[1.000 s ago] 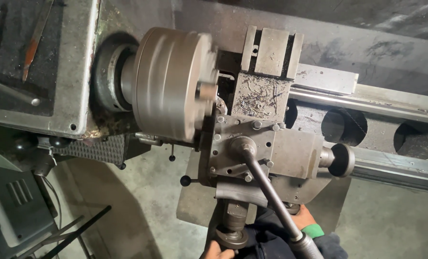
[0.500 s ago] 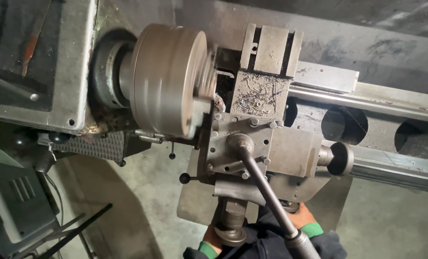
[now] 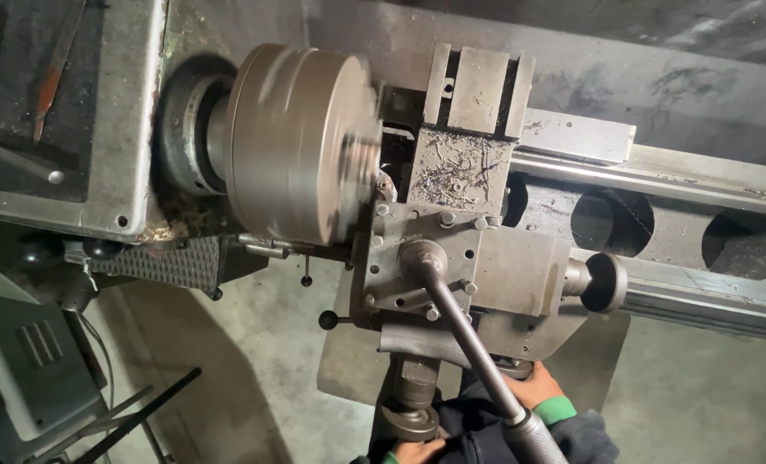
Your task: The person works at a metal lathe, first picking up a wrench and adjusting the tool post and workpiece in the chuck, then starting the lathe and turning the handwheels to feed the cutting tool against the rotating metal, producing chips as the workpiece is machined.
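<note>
Left hand (image 3: 417, 448) grip wraps handwheel (image 3: 410, 419), right hand (image 3: 533, 387) tucked under carriage (image 3: 477, 275), grip can't tell. Chuck (image 3: 301, 142) spinning, looks mid-cut; next needs slow steady feed.

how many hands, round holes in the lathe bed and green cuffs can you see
hands: 2, left at the handwheel, right under the carriage
round holes: 3
green cuffs: 2
total: 7

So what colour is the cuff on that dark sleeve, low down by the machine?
Green cuff, seen in the head view.
</note>
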